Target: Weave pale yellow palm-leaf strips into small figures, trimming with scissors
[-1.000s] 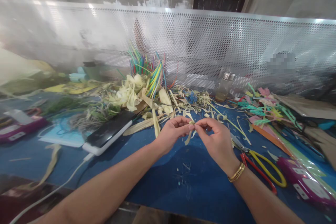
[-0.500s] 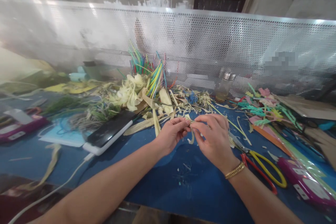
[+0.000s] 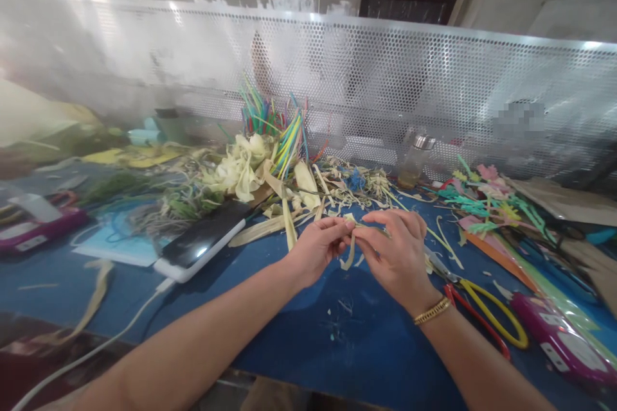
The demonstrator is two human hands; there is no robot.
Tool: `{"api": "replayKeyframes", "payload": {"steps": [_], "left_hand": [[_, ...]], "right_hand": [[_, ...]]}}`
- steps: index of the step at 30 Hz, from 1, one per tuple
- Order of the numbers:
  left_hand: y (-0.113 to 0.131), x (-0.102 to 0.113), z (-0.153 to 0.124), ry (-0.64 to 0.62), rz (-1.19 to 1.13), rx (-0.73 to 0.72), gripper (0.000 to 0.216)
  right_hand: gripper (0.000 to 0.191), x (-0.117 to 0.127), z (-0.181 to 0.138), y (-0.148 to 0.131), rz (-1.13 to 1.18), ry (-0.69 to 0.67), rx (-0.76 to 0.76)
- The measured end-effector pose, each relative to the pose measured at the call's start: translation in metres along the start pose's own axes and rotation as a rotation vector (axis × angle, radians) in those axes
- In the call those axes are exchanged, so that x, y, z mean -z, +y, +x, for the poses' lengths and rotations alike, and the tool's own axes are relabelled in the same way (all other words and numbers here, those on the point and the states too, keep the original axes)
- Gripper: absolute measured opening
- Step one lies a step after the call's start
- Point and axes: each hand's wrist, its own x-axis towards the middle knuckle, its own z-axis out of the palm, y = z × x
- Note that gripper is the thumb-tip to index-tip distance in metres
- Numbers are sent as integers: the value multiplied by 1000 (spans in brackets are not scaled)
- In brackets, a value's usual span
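Note:
My left hand (image 3: 313,247) pinches a small pale piece of dried husk between thumb and index finger. Close against it, my right hand (image 3: 401,260) grips the same piece with thumb and fingertips, the index finger raised and bent. A thin husk strip (image 3: 350,255) hangs below the meeting fingertips, and part of the work is hidden by the fingers. Beyond both hands lies a heap of pale husks (image 3: 304,185) and scraps. Scissors with one red and one yellow handle (image 3: 496,314) rest beside my right wrist.
A phone (image 3: 206,234) with a white cable lies at left. Coloured thin stems (image 3: 270,115) stand behind the husks, near a glass bottle (image 3: 413,157). Coloured flower pieces (image 3: 486,196) and a purple device (image 3: 562,334) are at right. A perforated metal panel (image 3: 385,70) borders the blue table.
My hands stay together with fingertips slightly shifted. The hanging husk strip shows longer below them, and my right index finger has moved a little. The view has shifted slightly.

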Motion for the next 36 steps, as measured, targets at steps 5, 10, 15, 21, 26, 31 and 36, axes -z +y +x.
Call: {"api": "replayKeyframes", "payload": {"steps": [5, 10, 15, 21, 26, 31, 36], "left_hand": [[-1, -1, 0, -2, 27, -45, 26], [-2, -2, 1, 24, 125, -98, 29], [-1, -2, 2, 28, 355, -272, 26], [2, 1, 1, -47, 481, -348, 24], [4, 5, 2, -134, 580, -376, 25], [4, 7, 5, -133, 635, -409, 25], [5, 6, 5, -120, 594, -366, 23]], "right_hand": [[8, 2, -1, -1, -18, 32, 21], [7, -2, -1, -1, 136, 59, -94], [11, -14, -3, -1, 573, 54, -410], [14, -20, -6, -1, 955, -53, -719], [19, -18, -3, -1, 1222, -121, -855], [19, -14, -1, 3, 1296, -208, -881], [20, -11, 1, 4, 1357, -278, -922]]}}
